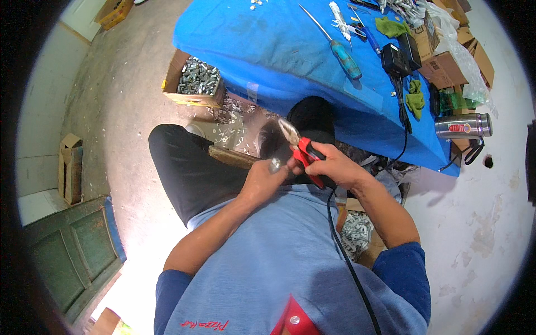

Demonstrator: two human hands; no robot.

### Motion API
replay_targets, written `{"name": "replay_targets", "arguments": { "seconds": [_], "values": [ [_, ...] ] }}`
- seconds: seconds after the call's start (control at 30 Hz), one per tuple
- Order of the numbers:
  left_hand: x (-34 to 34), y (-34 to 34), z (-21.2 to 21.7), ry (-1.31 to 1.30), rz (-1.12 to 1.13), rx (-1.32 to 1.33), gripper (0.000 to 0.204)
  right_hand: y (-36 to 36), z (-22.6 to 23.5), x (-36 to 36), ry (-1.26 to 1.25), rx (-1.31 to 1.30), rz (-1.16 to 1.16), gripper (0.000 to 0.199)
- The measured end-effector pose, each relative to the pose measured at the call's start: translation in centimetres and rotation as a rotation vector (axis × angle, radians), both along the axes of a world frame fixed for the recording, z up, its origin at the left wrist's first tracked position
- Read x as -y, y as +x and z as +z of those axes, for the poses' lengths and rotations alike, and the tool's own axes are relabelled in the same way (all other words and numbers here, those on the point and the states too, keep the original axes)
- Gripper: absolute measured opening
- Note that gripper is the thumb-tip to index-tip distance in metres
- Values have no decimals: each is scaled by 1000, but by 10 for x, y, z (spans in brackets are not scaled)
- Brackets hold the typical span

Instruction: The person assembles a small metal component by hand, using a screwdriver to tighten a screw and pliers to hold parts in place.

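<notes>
while pinched in left hand (261,180) fingertips, small metal part (274,164): rigid, light, slippery; pliers (298,146), right hand (329,164) clenched around red handles.

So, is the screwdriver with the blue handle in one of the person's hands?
No, the blue-handled screwdriver lies on the blue table, while the right hand grips red-handled pliers.

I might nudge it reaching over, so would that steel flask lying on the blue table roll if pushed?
The flask lies on its side near the table edge, so it would probably roll. Its polished metal looks slippery. It seems rigid, likely heavy if full.
</notes>
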State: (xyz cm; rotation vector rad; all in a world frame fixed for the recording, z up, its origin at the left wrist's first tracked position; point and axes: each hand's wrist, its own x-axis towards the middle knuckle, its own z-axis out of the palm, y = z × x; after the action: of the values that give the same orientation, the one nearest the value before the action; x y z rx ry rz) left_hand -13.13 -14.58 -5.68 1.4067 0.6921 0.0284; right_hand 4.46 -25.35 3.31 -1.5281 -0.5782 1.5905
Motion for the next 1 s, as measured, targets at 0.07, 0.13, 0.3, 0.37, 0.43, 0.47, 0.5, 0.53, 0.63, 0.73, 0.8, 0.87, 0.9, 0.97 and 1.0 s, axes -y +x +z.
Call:
{"name": "replay_targets", "arguments": {
  "seconds": [0.07, 0.13, 0.3, 0.37, 0.43, 0.47, 0.5, 0.53, 0.63, 0.73, 0.8, 0.87, 0.9, 0.97, 1.0],
  "values": [
    [-3, 1, 9, 48, 7, -44, 22, 4, 13, 10, -105, 12, 92, 46],
    [-4, 2, 10, 113, -26, -87, 23, 10, 16, 21, -133, -89, 150, 39],
    [-1, 1, 7, 156, 14, -50, 25, 8, 30, 31, -197, -281, 175, 35],
    [-2, 2, 10, 172, 33, -54, 26, 11, 25, 36, -210, -356, 174, 40],
    [-2, 3, 10, 200, 22, -70, 27, 8, 26, 36, -238, -373, 164, 42],
    [-2, 3, 9, 214, 16, -78, 27, 7, 26, 35, -252, -381, 158, 44],
    [-2, 2, 7, 233, 26, -67, 27, 6, 24, 33, -266, -380, 197, 46],
    [-1, 1, 5, 253, 35, -57, 27, 5, 24, 32, -264, -375, 206, 46],
    [-1, 0, 5, 270, 39, -59, 27, 1, 24, 29, -263, -360, 210, 45],
    [-2, 2, 14, 291, 24, -82, 27, -2, 19, 28, -260, -354, 186, 45],
    [-2, 2, 17, 303, 20, -98, 28, -3, 18, 27, -255, -347, 182, 45],
    [-2, 2, 17, 304, 25, -110, 29, -4, 18, 27, -251, -376, 168, 45],
    [-2, 1, 16, 318, 38, -106, 29, -5, 18, 28, -249, -390, 160, 45],
    [-1, 1, 16, 344, 65, -97, 30, -6, 18, 31, -250, -407, 147, 45],
    [-2, 1, 17, 356, 65, -112, 31, -7, 17, 32, -250, -416, 140, 45]
  ]
}}
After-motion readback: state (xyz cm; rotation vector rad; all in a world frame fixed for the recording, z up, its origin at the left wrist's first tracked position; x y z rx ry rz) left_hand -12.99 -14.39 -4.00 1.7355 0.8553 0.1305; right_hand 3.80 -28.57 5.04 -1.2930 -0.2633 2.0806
